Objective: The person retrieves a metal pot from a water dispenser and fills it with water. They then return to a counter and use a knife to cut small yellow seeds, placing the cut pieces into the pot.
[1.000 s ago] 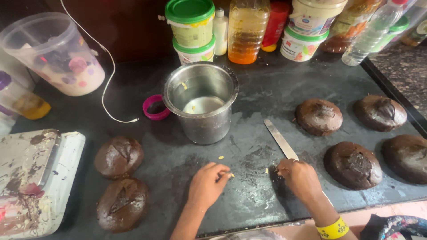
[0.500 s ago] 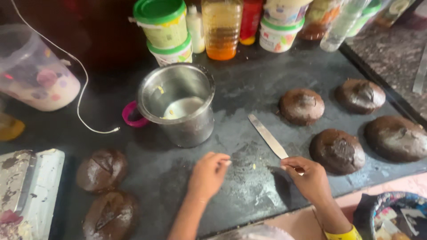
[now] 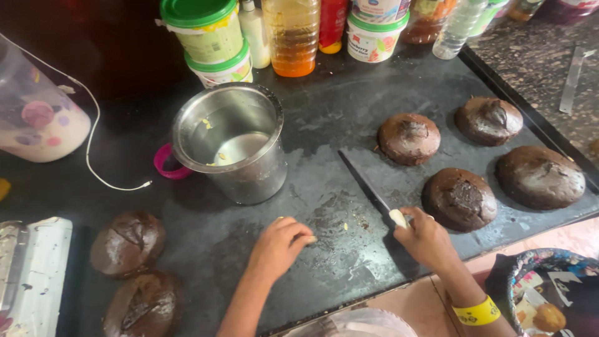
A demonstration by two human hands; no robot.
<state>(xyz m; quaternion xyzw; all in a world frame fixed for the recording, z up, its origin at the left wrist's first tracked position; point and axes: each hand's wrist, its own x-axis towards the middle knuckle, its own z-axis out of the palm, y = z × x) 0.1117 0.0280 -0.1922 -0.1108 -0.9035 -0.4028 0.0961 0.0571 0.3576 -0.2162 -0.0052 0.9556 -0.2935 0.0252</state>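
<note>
Changed since a moment ago: right hand (image 3: 427,240) now closed round the handle of the knife (image 3: 368,187), blade lying flat on the tabletop (image 3: 337,118), tip pointing up-left; before, the blade lay loose beside that hand. Left hand (image 3: 277,244) drawn in, fingers pinched on a small pale scrap. Judged: scraping or gathering bits off the dark surface under way.

Containers: steel pot (image 3: 228,143) centre-left, nearly empty, a few yellow flecks on inner wall. Green-lidded tubs (image 3: 203,31) stacked at top, contents hidden. Bottle (image 3: 291,34) of amber liquid, top centre. Plastic jug (image 3: 34,112) upper left, pale contents. Cakes (image 3: 458,198) right; two more lower left.
</note>
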